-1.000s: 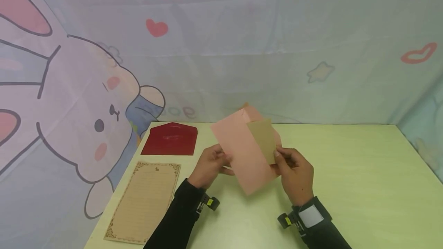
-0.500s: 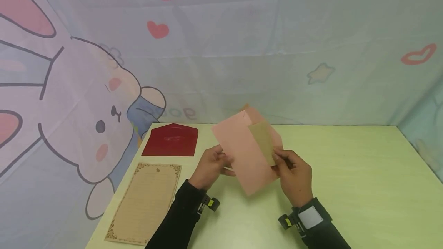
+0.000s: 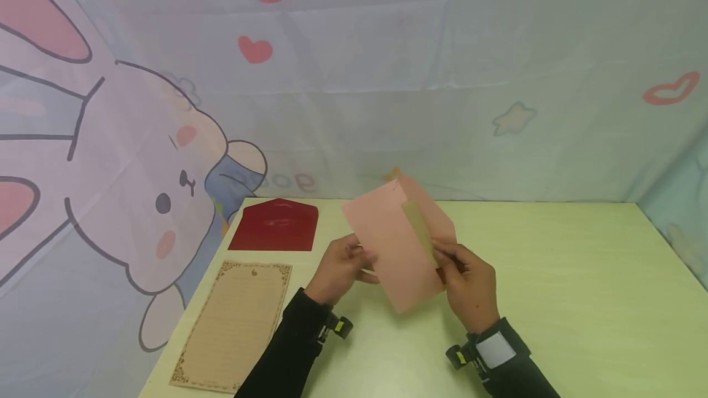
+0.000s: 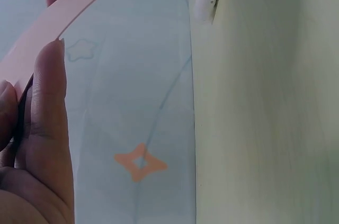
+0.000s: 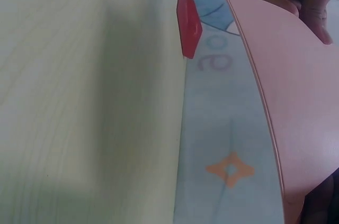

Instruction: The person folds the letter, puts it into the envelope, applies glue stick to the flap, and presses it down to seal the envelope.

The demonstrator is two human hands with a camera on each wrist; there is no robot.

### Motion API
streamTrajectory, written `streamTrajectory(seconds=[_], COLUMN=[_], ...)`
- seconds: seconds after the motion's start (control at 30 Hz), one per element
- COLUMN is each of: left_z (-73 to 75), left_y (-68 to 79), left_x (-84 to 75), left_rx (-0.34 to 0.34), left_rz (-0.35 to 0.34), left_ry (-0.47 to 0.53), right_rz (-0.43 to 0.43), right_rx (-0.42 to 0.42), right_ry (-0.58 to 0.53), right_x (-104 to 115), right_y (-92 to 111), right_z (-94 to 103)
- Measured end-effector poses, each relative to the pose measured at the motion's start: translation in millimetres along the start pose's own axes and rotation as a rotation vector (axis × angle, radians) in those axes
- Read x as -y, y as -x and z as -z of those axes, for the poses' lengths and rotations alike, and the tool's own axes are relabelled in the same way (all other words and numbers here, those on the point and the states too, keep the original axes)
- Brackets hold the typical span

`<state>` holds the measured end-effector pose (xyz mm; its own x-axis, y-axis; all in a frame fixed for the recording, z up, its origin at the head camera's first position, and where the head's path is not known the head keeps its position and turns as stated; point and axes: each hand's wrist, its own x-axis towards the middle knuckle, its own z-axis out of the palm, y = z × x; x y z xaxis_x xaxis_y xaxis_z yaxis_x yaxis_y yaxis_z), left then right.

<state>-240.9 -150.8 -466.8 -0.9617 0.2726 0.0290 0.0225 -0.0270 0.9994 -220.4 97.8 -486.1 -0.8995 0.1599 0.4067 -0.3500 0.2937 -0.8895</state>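
A pink envelope [image 3: 387, 244] is held tilted above the table, its flap spread open toward the right. My left hand [image 3: 338, 268] pinches the envelope's left edge between thumb and fingers. From the opening shows a narrow strip of folded tan paper [image 3: 419, 227], the rest hidden behind the envelope's front. My right hand [image 3: 471, 287] pinches this paper's outer edge, with its fingertips at the opening. In the left wrist view the envelope [image 4: 47, 30] lies against the thumb and fingers. The right wrist view shows its pink front [image 5: 296, 86] from the side; the tan paper is out of sight there.
A red envelope [image 3: 273, 226] lies at the table's back left corner. Nearer lies a tan letter sheet [image 3: 235, 324] with an ornate border, partly under the left sleeve. A printed cloth [image 3: 365, 91] hangs behind the pale table [image 3: 564, 300].
The right hand has moved slightly left with the folded paper, which has slid deeper into the pink envelope; a narrower strip shows now. The left hand keeps its grip, almost still.
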Motion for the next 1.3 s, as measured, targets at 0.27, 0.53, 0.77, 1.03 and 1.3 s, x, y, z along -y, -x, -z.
streamTrajectory(seconds=[0.27, 0.53, 0.77, 1.03, 1.3], left_z=[-1.2, -1.8, -1.9, -3.0, -0.9], left_y=[-0.6, -1.8, -1.1, 0.2, 0.1], left_x=[0.7, 3.3, 0.9, -1.0, -0.2], left_rx=[-0.003, -0.006, -0.017, -0.003, 0.013], left_rz=[0.01, 0.0, 0.019, 0.014, 0.016], left_ry=[-0.004, -0.018, -0.04, -0.044, -0.056], right_rz=[0.004, 0.001, 0.014, -0.034, -0.167], right_rx=[0.004, 0.034, 0.1, 0.204, 0.343], right_ry=[0.009, 0.027, 0.035, 0.026, -0.095], right_x=[0, 1, 0, -5, -3], right_y=[2, 2, 0, -5, -11], right_z=[-0.9, 0.1, 2.8, 9.5, 19.6])
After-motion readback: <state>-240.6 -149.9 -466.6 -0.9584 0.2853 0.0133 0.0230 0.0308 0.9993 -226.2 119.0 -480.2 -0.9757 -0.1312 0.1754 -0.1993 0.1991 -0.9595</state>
